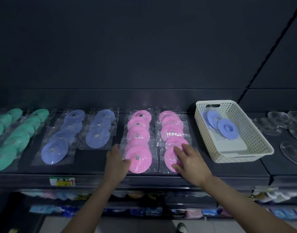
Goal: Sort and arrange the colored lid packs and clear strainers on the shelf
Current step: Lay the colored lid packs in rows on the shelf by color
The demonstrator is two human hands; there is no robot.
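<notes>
Dark shop shelving under dim light; we stand in front of it and look down on 1 black shelf (92, 159).

- Nearest, at the bottom edge: pale floor and the toe of a shoe (183, 228).
- Lower shelves (144, 211) carry blurred packets in blue, pink and white; we cannot tell what they are.
- A price label (62, 181), yellow with a red arrow, sits on the front lip of the shelf.
- Both forearms reach up over the lip.
- Left hand (117, 159): released, fingers straight along the left edge of the front pack, thumb lying on its pink lid.
- Right hand (188, 158): released, fingers spread flat on the front pack of the next column.
- Pink lid packs (139, 137) lie in 2 overlapping columns at the shelf's middle, running from front to back, each lid in clear wrap.
- To the left are blue lid packs (60, 142) in 2 columns, the right one shorter and set farther back.
- Further left are green lid packs (18, 137) in 2 columns, the outer one cut off by the frame.
- Right of the pink columns stands a cream perforated basket (205, 137), turned at an angle, with 2 loose blue lids (227, 129) inside it.
- Clear strainers (278, 122) lie overlapping at the far right, beyond the basket.
- Behind everything is a plain dark back panel (144, 47).
</notes>
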